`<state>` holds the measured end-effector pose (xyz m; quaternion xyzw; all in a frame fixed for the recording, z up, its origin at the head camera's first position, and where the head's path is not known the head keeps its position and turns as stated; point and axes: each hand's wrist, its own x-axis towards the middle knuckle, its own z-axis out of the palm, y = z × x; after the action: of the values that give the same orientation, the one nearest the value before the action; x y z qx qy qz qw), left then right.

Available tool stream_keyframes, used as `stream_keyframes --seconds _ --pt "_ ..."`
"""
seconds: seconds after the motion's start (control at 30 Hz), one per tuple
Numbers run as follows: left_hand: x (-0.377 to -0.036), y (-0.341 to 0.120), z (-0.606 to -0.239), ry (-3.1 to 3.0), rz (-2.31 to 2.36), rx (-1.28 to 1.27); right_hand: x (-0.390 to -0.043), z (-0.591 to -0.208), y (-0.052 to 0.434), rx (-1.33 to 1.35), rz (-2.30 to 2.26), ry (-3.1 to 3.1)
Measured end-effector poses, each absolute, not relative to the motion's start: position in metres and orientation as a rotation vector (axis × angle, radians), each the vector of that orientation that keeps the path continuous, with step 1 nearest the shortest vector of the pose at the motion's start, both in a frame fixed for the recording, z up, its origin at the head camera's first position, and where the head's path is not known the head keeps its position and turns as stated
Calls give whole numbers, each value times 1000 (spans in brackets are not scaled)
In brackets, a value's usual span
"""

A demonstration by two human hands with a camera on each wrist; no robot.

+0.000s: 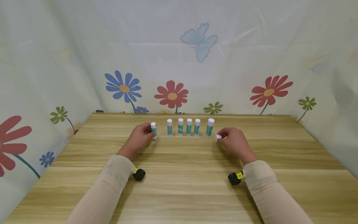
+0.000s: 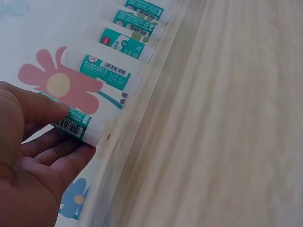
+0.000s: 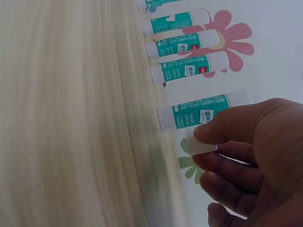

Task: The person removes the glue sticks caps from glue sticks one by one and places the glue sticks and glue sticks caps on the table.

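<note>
Both forearms reach forward, sleeved to the wrists. Left hand (image 1: 139, 137) curled, thumb and fingers pinching. Right hand (image 1: 234, 142) curled too, thumb and fingertips (image 3: 208, 133) pinched together, palm down.

Glue sticks (image 1: 189, 126): I count six standing in a row, one of them in my left hand (image 1: 139, 139).
Loose caps: one white cap (image 1: 218, 137), pinched in my right hand (image 1: 234, 141).
Tables: one wooden table (image 1: 179, 186).
</note>
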<state>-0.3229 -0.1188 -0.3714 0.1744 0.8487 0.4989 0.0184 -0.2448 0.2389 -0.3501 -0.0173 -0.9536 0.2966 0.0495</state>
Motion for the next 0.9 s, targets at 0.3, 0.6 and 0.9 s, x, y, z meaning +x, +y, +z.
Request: stream_keyframes --seconds 0.3,0.6,0.9 --pt "-325 -122 -373 2617 1523 454 -249 -360 250 -17 781 -2929" --pt "-324 -122 -376 2615 1482 467 -250 -366 256 -16 755 -2958" --pt "-323 -123 -379 2621 1480 497 -250 -365 254 1 732 -2973"
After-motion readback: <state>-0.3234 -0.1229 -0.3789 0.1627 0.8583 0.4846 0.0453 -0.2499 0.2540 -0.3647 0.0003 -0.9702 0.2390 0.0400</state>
